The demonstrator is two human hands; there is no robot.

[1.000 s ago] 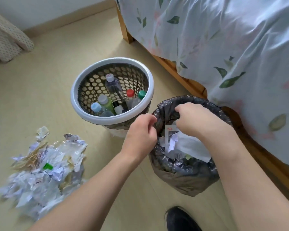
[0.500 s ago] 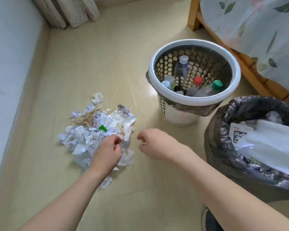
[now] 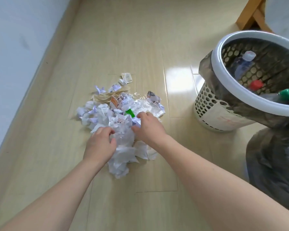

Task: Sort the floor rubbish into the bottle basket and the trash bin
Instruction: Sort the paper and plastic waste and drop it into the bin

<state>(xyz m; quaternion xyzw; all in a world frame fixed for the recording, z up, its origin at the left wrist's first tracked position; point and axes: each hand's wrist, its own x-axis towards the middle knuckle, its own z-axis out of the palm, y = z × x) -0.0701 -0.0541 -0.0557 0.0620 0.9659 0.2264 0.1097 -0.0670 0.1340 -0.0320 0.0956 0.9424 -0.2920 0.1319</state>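
I observe the rubbish pile (image 3: pixel 118 112), a heap of crumpled white paper, clear wrapping and small printed scraps, lying on the pale wood floor (image 3: pixel 40 164) left of centre. Both hands are on its near half. The left hand (image 3: pixel 100 144) sits at the pile's near left edge, fingers curled into the crumpled paper, gripping a wad of it. The right hand (image 3: pixel 148 126) lies on the pile's right side, fingers bent down into the scraps beside a green piece (image 3: pixel 129 112); I cannot tell whether it has closed on anything. Crumpled paper fills the gap between the two hands.

The bottle basket (image 3: pixel 223 67), white-rimmed and perforated, stands well apart to the right, with capped bottles (image 3: pixel 244 62) inside. The trash bin (image 3: pixel 270 157), lined with a dark bag, stands just nearer than the basket at the right edge. A wooden bed leg (image 3: pixel 247 15) shows at top right.
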